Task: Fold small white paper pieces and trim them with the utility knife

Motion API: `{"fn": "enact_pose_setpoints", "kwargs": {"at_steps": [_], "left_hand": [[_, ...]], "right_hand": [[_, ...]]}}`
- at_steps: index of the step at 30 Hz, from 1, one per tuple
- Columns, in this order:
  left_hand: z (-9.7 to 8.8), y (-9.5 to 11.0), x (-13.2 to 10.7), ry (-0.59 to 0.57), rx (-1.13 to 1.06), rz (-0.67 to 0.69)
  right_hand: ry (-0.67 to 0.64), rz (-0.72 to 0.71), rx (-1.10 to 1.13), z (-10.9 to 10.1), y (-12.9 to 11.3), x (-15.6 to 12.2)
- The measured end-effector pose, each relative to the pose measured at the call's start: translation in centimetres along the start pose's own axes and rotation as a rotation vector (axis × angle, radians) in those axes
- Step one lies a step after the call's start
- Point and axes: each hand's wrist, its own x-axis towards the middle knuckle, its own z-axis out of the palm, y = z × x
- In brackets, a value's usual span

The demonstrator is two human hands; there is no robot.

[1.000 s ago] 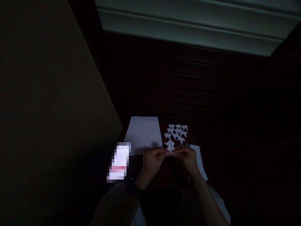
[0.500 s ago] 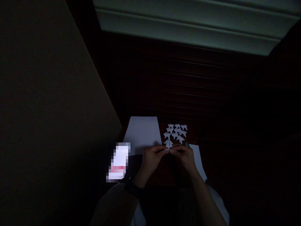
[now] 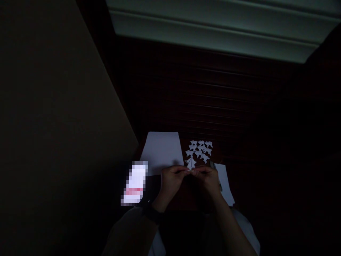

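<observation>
A cluster of small white folded paper figures (image 3: 199, 149) lies finished on the dark wooden table (image 3: 237, 149), with a plain white paper sheet (image 3: 162, 149) unused beside it — seemingly midway. The left hand (image 3: 172, 179) and right hand (image 3: 209, 177) meet fingertip to fingertip, each grip pinched narrow on one small white folded paper piece (image 3: 190, 171) just before the cluster.

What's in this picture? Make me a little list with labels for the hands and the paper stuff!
light: very dim
left hand: pinches small paper piece
right hand: pinches the same piece, opposite side
beyond the hands: cluster of folded paper shapes
sheets: white sheet at left; second sheet beside right hand
left wrist: dark band
</observation>
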Motion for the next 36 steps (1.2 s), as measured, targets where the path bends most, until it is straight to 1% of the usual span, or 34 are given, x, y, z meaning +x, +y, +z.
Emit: {"fn": "enact_pose_setpoints", "kwargs": {"at_steps": [4,12,18,23,26,30,32,36], "left_hand": [[0.2,0.1,-0.2,0.024,-0.003,0.01],[0.2,1.2,-0.4,0.03,-0.016,-0.016],[0.3,0.9,-0.6,0.041,-0.008,0.013],[0.2,0.9,-0.5,0.015,-0.02,0.017],[-0.2,1.3,-0.3,-0.001,-0.025,0.028],[-0.7,1.9,-0.1,-0.064,0.014,0.042],[-0.8,2.0,-0.1,-0.091,0.066,0.079],[-0.9,1.8,-0.1,-0.106,0.164,0.171]], "right_hand": [[0.043,0.056,0.035,0.1,0.1,-0.1],[0.042,0.041,0.136,0.3,-0.5,-0.2],[0.057,0.097,0.201,0.7,-0.1,-0.7],[0.059,0.111,0.331,1.5,0.1,-0.9],[0.028,0.09,0.39,1.8,0.1,-1.0],[-0.032,0.089,0.349,1.8,0.0,-1.2],[-0.052,0.102,0.308,1.7,-0.1,-1.3],[-0.034,0.083,0.21,1.4,-0.4,-1.4]]}}
